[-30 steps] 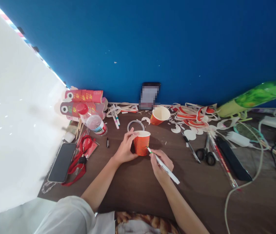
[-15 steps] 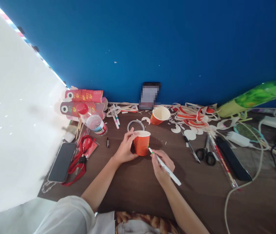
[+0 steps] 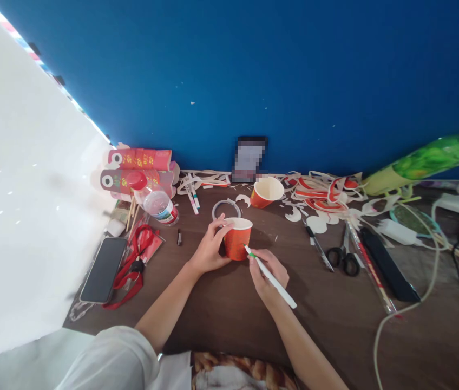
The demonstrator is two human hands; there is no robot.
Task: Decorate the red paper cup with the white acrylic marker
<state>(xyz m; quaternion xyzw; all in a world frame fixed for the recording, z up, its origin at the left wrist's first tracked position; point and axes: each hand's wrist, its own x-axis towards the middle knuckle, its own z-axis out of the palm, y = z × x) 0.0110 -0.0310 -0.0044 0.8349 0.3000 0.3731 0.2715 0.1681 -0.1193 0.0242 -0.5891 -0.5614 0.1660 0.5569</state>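
An orange paper cup [image 3: 238, 242] stands upright on the dark table in front of me. My left hand [image 3: 210, 246] is closed around its left side, fingers near the rim and thumb low down. In my right hand [image 3: 269, 275] is a white marker [image 3: 275, 283] with a green band near its tip, pinched like a pen. The marker's tip is at the cup's right front side; whether it touches the surface I cannot tell. A grey ring of tape [image 3: 226, 206] lies just behind the cup.
A second orange cup [image 3: 267, 192] tilts at the back by a propped phone [image 3: 249, 158]. Paper strips [image 3: 322, 192], scissors [image 3: 343, 257] and a black pen [image 3: 317, 246] lie to the right. A bottle [image 3: 160, 207], a phone [image 3: 103, 270] and a red lanyard [image 3: 138, 260] are left.
The marker and my right hand have shifted slightly left, bringing the tip over the cup's front. The cup sits a touch further right in view, with my left hand still on it.
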